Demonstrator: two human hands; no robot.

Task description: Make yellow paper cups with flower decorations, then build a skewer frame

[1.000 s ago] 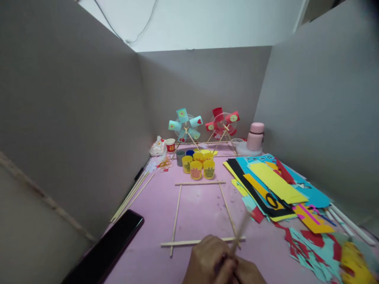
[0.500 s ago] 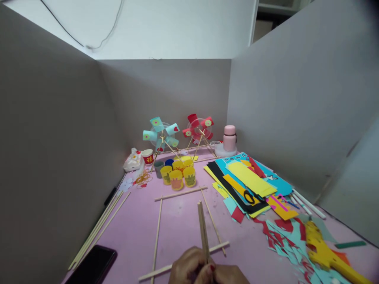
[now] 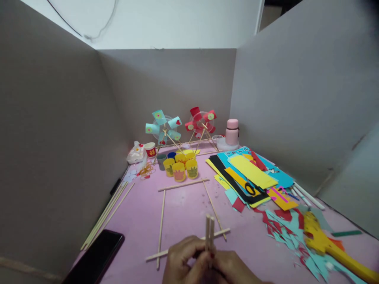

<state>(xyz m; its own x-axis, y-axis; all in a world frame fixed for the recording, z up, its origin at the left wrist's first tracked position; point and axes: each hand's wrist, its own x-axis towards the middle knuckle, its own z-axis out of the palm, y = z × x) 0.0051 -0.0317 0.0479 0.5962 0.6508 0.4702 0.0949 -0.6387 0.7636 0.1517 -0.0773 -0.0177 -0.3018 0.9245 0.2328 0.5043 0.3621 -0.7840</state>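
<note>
At the near edge my left hand (image 3: 183, 258) and my right hand (image 3: 233, 267) meet, both closed around two wooden sticks (image 3: 209, 230). The sticks stand upright, side by side, with their ends pointing up and away from me; their lower parts are hidden by my fingers. Just beyond my hands lies a frame of thin wooden sticks (image 3: 161, 225) on the pink tabletop (image 3: 183, 207). Its near crosspiece (image 3: 158, 255) passes partly behind my left hand.
Yellow paper cups (image 3: 179, 172) and two paper pinwheel stands (image 3: 165, 130) are at the back. Coloured paper (image 3: 251, 171) with scissors (image 3: 250, 188), paper scraps (image 3: 287, 232) and a yellow glue gun (image 3: 315, 236) lie right. Left are a phone (image 3: 96, 254) and long sticks (image 3: 108, 215).
The two sticks have been tipped more upright, and their top ends now show a small gap. My hands stay together around them. The view has shifted slightly.
</note>
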